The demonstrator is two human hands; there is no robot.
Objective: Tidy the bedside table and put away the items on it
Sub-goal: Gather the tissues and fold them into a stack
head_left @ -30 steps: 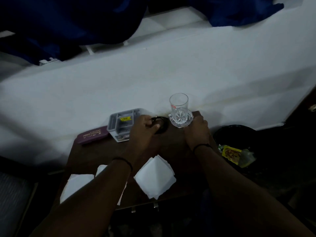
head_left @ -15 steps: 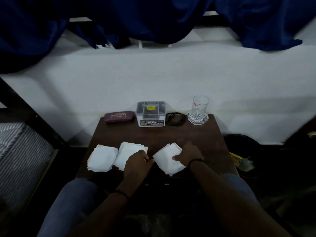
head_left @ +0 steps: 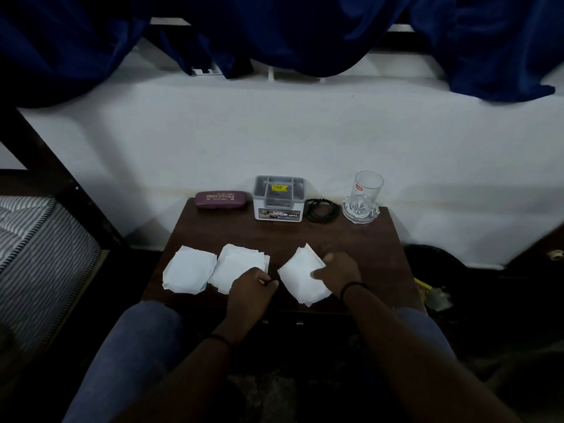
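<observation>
Dark bedside table, three white tissues, right hand touching right tissue, glass behind

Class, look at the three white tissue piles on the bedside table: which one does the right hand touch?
The rightmost tissue pile, turned at an angle: the right hand rests on its right edge. The middle pile lies by the left hand; the leftmost pile is untouched.

the left hand hides the middle tissue stack's near corner.

Dark, smooth wooden table; 3 matt white paper stacks along its front edge; clear glossy glass tumbler at the back right corner; translucent plastic box; maroon matt spectacle case.
</observation>
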